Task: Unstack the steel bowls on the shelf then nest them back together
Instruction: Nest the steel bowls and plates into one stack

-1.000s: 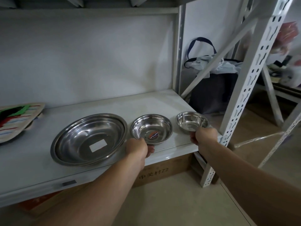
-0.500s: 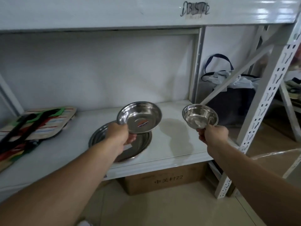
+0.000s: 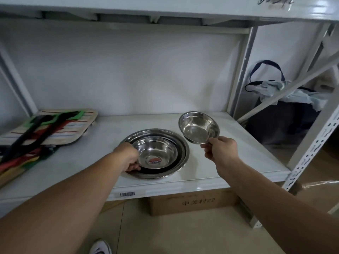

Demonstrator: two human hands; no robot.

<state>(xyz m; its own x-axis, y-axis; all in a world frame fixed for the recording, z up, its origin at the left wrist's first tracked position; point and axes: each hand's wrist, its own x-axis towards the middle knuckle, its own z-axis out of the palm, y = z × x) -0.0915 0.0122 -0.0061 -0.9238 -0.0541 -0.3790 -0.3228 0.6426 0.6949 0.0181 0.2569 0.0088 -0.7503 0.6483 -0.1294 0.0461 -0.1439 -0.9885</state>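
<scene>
The large steel bowl rests on the white shelf near its front edge. Inside it sits the medium steel bowl, with a red and blue sticker on its bottom. My left hand grips the medium bowl's left rim. My right hand pinches the near rim of the small steel bowl, which hangs tilted in the air above the shelf, just right of the two nested bowls.
A striped board with green, black and red tools lies at the shelf's left end. A cardboard box stands on the floor under the shelf. White rack uprights and a dark bag are to the right.
My left hand has lowered the medium bowl from the air into the large bowl. My right hand has carried the small bowl leftwards, closer to the nested pair.
</scene>
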